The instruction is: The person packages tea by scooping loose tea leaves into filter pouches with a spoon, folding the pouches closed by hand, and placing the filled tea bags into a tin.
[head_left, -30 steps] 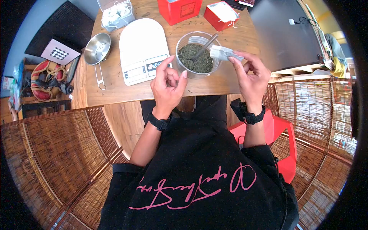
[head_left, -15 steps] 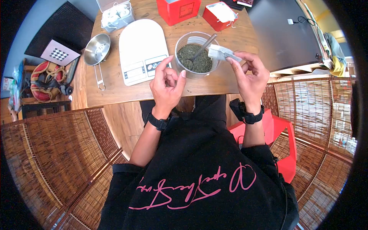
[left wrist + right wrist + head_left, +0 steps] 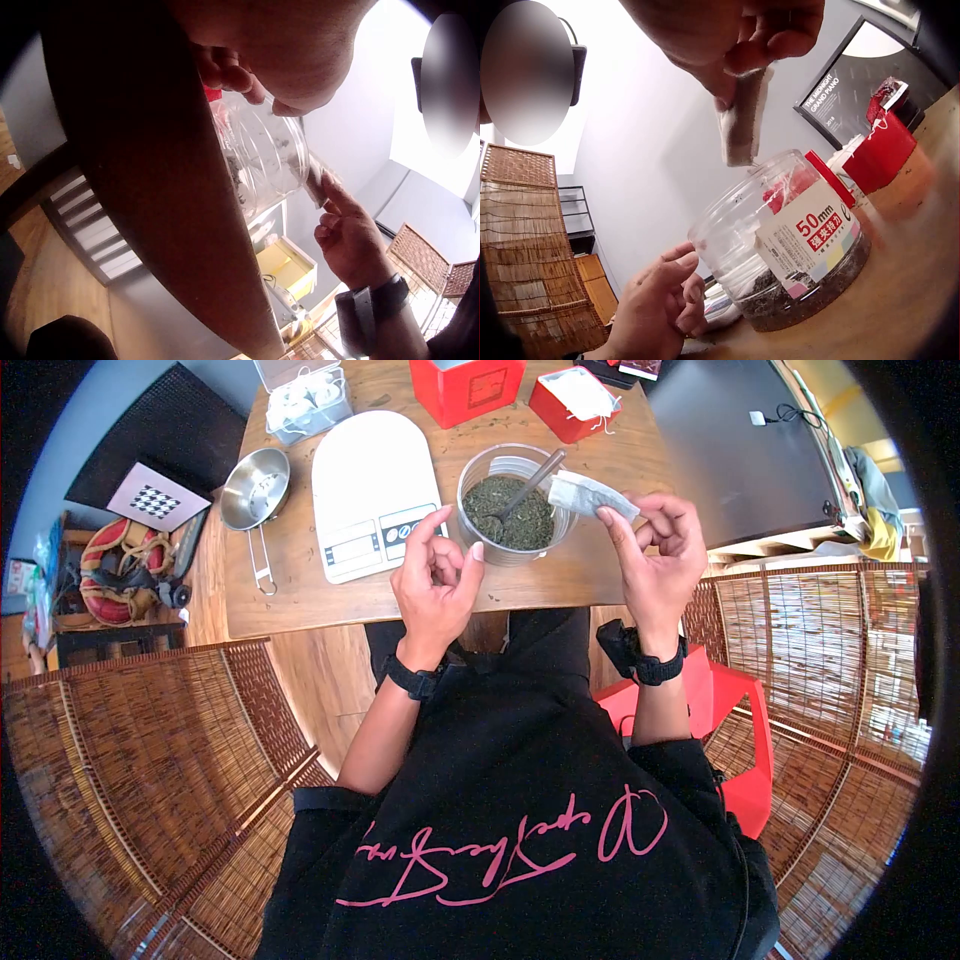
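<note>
Tea bag (image 3: 590, 496), upper centre of frame: light, limp, tears easily. Right hand (image 3: 655, 555) pinches its edge; left hand (image 3: 436, 575) loosely curled, holding nothing, beside the jar (image 3: 512, 505).

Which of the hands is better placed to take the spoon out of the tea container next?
Probably the left hand: it holds nothing beside the container, while the right hand pinches the tea bag.

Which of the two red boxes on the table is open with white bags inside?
The smaller red box, at the right; the other red box shows no bags.
</note>
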